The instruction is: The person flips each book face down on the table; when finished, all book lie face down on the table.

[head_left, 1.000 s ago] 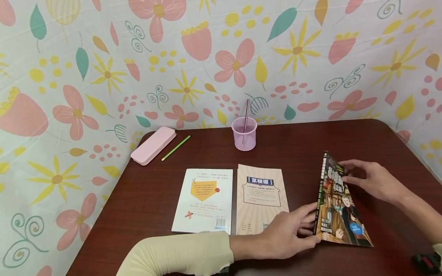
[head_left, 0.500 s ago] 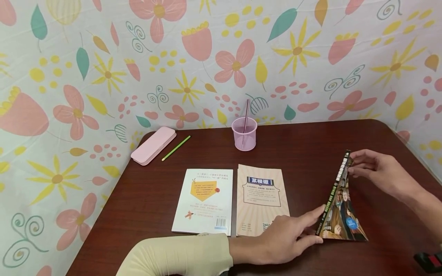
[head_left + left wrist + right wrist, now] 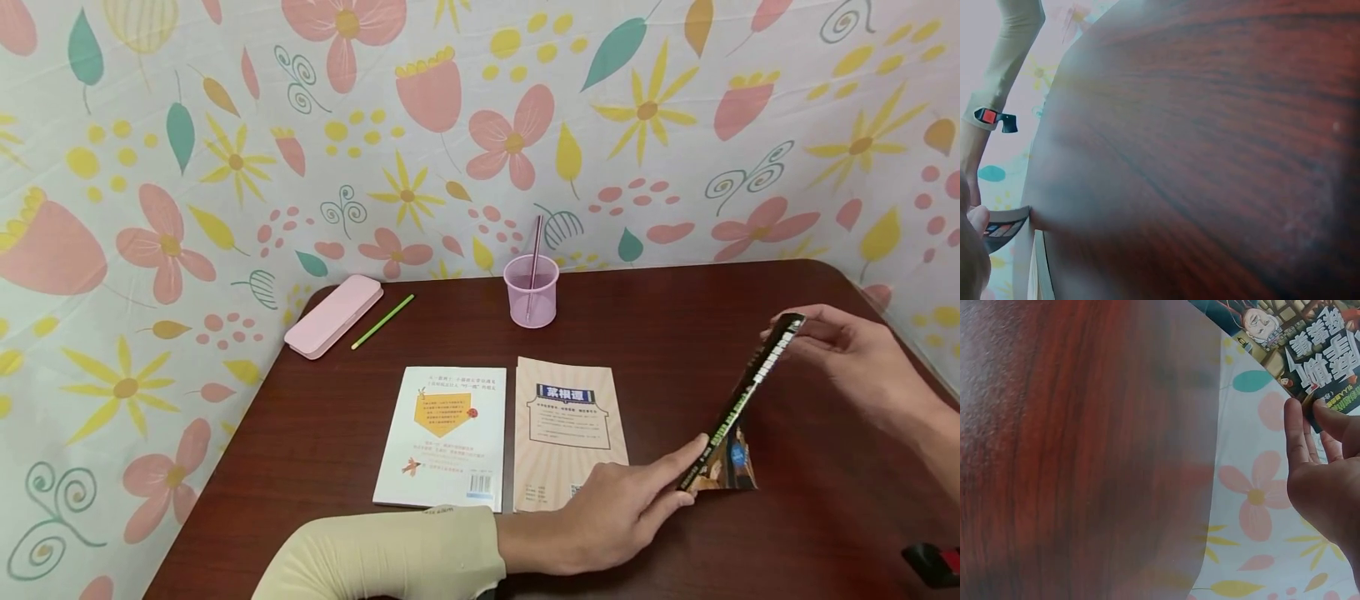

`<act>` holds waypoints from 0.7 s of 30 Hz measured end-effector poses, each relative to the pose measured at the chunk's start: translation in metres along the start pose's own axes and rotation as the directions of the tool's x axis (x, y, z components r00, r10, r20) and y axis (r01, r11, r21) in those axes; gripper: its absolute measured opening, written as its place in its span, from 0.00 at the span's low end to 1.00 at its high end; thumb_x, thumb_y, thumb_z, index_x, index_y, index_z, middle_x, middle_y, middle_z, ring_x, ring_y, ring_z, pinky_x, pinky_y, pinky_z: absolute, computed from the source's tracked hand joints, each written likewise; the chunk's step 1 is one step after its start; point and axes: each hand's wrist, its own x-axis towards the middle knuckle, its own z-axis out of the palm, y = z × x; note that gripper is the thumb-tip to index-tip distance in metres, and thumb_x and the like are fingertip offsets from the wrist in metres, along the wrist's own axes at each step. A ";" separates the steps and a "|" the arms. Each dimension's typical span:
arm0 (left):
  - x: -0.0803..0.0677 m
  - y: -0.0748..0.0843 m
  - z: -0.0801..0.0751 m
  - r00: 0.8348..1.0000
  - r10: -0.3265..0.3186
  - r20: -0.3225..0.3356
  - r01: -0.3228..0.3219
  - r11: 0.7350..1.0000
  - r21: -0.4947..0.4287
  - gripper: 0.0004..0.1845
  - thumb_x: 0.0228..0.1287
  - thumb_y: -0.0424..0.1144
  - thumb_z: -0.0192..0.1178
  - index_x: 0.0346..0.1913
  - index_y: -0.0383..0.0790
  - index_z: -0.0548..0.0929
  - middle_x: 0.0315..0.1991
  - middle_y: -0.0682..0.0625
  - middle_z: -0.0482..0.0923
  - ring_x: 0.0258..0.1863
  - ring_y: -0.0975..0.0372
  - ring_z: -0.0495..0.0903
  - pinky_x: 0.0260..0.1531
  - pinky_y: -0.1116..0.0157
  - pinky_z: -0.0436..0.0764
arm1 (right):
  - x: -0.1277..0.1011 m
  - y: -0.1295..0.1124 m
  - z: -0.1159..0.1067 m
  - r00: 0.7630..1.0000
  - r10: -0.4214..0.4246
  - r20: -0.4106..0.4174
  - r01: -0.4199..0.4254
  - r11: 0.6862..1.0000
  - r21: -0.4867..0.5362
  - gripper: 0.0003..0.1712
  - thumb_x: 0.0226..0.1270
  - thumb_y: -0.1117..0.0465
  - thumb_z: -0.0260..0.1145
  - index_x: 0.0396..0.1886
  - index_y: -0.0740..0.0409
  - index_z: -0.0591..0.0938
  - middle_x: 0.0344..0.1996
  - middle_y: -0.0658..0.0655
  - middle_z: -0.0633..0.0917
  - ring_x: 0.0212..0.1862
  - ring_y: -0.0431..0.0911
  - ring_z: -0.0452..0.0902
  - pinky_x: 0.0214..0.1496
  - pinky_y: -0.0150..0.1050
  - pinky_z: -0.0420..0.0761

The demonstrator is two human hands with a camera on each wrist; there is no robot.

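Clock face: we read the table (image 3: 637, 333) from above, with twelve toward the wall.
Left hand: at about five o'clock, the left hand (image 3: 622, 517) pinches the near end of the black book's spine between thumb and fingers.
Black book: toward three o'clock, the black book (image 3: 737, 408) is tilted between both hands, its spine slanting from seven to one and a picture-covered corner flaring out below.
Handling: we judge it a light paperback, flexible rather than stiff; the glossy cover may slip a little, and its corners could crease.
Where to hold: we would take the spine near one end and the opposite corner, pinching the covers together so that the pages do not splay.
Right hand: at about two o'clock, the right hand (image 3: 855, 358) pinches the far corner between thumb and fingers.
Flat books: the tan book (image 3: 573, 458) lies near the centre, the white book (image 3: 438, 450) just beside it toward eight.
Green pencil: loose at ten, the green pencil (image 3: 382, 322) lies just beside the case.
Pink case: also at ten, the pink case (image 3: 335, 317) is closed; we cannot see any contents.
Mesh cup: at twelve, the pink mesh cup (image 3: 532, 310) stands upright with a striped pencil (image 3: 536, 237) leaning inside.
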 end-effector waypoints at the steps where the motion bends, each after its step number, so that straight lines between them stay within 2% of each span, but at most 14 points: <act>1: 0.000 0.000 0.000 1.000 0.004 -0.014 -0.004 1.000 -0.006 0.34 0.85 0.43 0.54 0.86 0.44 0.56 0.73 0.54 0.74 0.63 0.75 0.75 0.59 0.82 0.71 | 0.000 -0.001 -0.002 1.000 -0.003 -0.009 0.002 1.000 -0.007 0.15 0.78 0.68 0.66 0.61 0.59 0.81 0.40 0.33 0.89 0.40 0.27 0.85 0.39 0.22 0.81; 4: 0.001 0.000 -0.002 0.998 0.022 -0.055 -0.023 0.999 -0.028 0.33 0.85 0.40 0.55 0.85 0.43 0.59 0.76 0.52 0.71 0.68 0.74 0.71 0.62 0.81 0.68 | 0.001 -0.004 -0.006 1.000 -0.017 -0.020 0.018 0.999 0.048 0.17 0.79 0.69 0.64 0.64 0.59 0.82 0.41 0.34 0.90 0.41 0.29 0.85 0.40 0.22 0.81; 7: 0.001 -0.001 -0.002 0.995 0.043 -0.092 -0.047 0.998 -0.032 0.32 0.84 0.39 0.56 0.84 0.42 0.61 0.77 0.50 0.69 0.72 0.73 0.66 0.65 0.81 0.66 | 0.002 -0.005 -0.011 0.999 -0.037 -0.006 0.037 0.977 0.211 0.23 0.79 0.78 0.57 0.65 0.56 0.83 0.43 0.37 0.91 0.41 0.31 0.84 0.39 0.22 0.81; 9: 0.001 -0.001 -0.001 0.993 0.043 -0.113 -0.049 0.998 -0.049 0.31 0.84 0.38 0.56 0.83 0.42 0.63 0.77 0.50 0.69 0.72 0.73 0.65 0.65 0.80 0.66 | 0.003 -0.006 -0.012 0.998 -0.059 0.023 0.046 0.923 0.383 0.26 0.78 0.81 0.53 0.66 0.59 0.83 0.47 0.43 0.92 0.45 0.33 0.85 0.40 0.24 0.83; 12: 0.001 -0.001 -0.001 0.990 0.039 -0.132 -0.048 0.997 -0.066 0.29 0.84 0.39 0.55 0.82 0.43 0.66 0.76 0.50 0.70 0.72 0.74 0.65 0.66 0.80 0.66 | 0.003 -0.008 -0.011 0.995 -0.080 0.060 0.028 0.800 0.599 0.28 0.77 0.84 0.51 0.67 0.63 0.82 0.51 0.50 0.92 0.49 0.38 0.87 0.39 0.29 0.85; 13: 0.000 -0.001 -0.001 0.990 0.037 -0.136 -0.047 0.997 -0.066 0.29 0.84 0.39 0.55 0.82 0.44 0.66 0.76 0.50 0.70 0.73 0.74 0.64 0.66 0.80 0.66 | 0.004 -0.009 -0.011 0.993 -0.088 0.074 0.018 0.757 0.653 0.27 0.78 0.84 0.51 0.68 0.64 0.81 0.53 0.53 0.91 0.50 0.40 0.87 0.39 0.31 0.86; 14: 0.000 -0.001 -0.001 0.989 0.035 -0.142 -0.046 0.996 -0.076 0.28 0.84 0.39 0.56 0.82 0.44 0.67 0.76 0.50 0.70 0.73 0.74 0.64 0.66 0.80 0.66 | 0.003 -0.010 -0.010 0.992 -0.098 0.084 0.014 0.728 0.686 0.27 0.78 0.83 0.51 0.69 0.65 0.80 0.54 0.55 0.91 0.51 0.42 0.88 0.38 0.33 0.87; 16: 0.000 -0.002 -0.002 0.986 0.049 -0.159 -0.057 0.997 -0.050 0.28 0.83 0.38 0.57 0.81 0.43 0.69 0.76 0.50 0.70 0.73 0.74 0.64 0.66 0.80 0.66 | 0.003 -0.013 -0.011 0.991 -0.096 0.093 0.000 0.694 0.720 0.27 0.78 0.83 0.50 0.69 0.64 0.80 0.55 0.56 0.90 0.51 0.43 0.88 0.37 0.35 0.88; 20: 0.000 -0.002 -0.004 0.976 0.078 -0.202 -0.086 0.996 -0.031 0.27 0.81 0.36 0.60 0.79 0.40 0.72 0.75 0.49 0.71 0.74 0.73 0.64 0.66 0.79 0.67 | 0.002 -0.018 -0.013 0.991 -0.086 0.103 -0.018 0.674 0.738 0.27 0.81 0.80 0.49 0.70 0.63 0.81 0.56 0.56 0.90 0.50 0.44 0.89 0.37 0.36 0.88; 21: 0.000 -0.001 -0.005 0.974 0.085 -0.212 -0.093 0.995 -0.029 0.27 0.81 0.35 0.60 0.78 0.39 0.72 0.75 0.49 0.71 0.74 0.73 0.64 0.66 0.79 0.67 | 0.002 -0.018 -0.014 0.990 -0.085 0.109 -0.026 0.660 0.751 0.26 0.83 0.79 0.48 0.69 0.63 0.82 0.56 0.57 0.90 0.50 0.44 0.89 0.37 0.36 0.88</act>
